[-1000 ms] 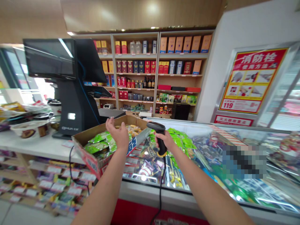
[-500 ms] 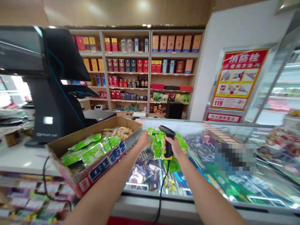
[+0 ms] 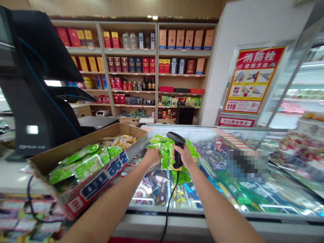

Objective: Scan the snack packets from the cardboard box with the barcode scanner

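My right hand (image 3: 185, 155) is wrapped round the grip of a black barcode scanner (image 3: 176, 138), which stands upright with its cable running down toward me. Beneath the scanner, several green snack packets (image 3: 167, 158) lie in a loose pile on the glass top. At the pile's left side, my left hand (image 3: 152, 156) is closed with curled fingers on a green packet; its fingertips are mostly hidden. To the left, an open cardboard box (image 3: 108, 180) holds more green packets (image 3: 88, 167) and some yellowish ones.
The glass-topped freezer (image 3: 202, 202) holds many colourful packages. A dark checkout terminal (image 3: 50, 111) rises at the left. Boxed goods fill shelves (image 3: 157, 50) behind, and a fire-hydrant poster (image 3: 253, 81) hangs at right. A blurred patch (image 3: 246, 166) covers something on the freezer.
My view has shifted slightly, so the scene sits further left. My left hand has drawn a little nearer me, with fingers more curled. The scanner stays in my right hand above the packets.
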Demonstrator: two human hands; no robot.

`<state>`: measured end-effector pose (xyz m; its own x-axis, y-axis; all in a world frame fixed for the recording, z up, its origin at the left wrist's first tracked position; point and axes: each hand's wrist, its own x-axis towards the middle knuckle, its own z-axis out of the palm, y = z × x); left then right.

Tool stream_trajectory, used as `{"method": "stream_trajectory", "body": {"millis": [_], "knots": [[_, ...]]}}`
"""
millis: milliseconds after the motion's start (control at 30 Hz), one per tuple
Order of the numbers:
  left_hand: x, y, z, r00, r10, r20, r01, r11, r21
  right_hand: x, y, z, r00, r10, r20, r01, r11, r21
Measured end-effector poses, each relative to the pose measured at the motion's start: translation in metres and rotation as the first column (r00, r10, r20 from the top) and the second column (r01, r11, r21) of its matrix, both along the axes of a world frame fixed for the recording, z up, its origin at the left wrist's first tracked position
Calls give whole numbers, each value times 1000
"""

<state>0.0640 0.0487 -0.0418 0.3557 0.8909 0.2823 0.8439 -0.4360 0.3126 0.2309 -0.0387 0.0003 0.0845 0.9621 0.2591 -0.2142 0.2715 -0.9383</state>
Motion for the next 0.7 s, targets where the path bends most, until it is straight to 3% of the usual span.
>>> {"method": "stream_trajectory", "body": {"millis": [100, 200, 367, 500, 567, 700], "knots": [[-10, -25, 3, 996, -37, -87, 36, 999, -8, -1, 0, 0, 1000, -7, 8, 7, 1000, -7], [-26, -36, 4, 995, -99, -26, 99, 995, 21, -1, 1, 0, 1000, -13, 8, 13, 1000, 0], [-49, -27, 9, 987, -111, 119, 112, 994, -1, -1, 2, -1, 1000, -15, 15, 15, 1000, 4], [-55, -20, 19, 947, -15, 322, -3, 998, 56, -1, 1, 0, 1000, -6, 21, 6, 1000, 4], [-57, -18, 22, 844, 13, 536, -85, 990, 110, -1, -1, 0, 1000, 12, 24, -12, 1000, 9], [-57, -14, 19, 475, 0, 880, -124, 990, 67, 2, -5, 2, 993, 111, 49, -111, 994, 0]]}}
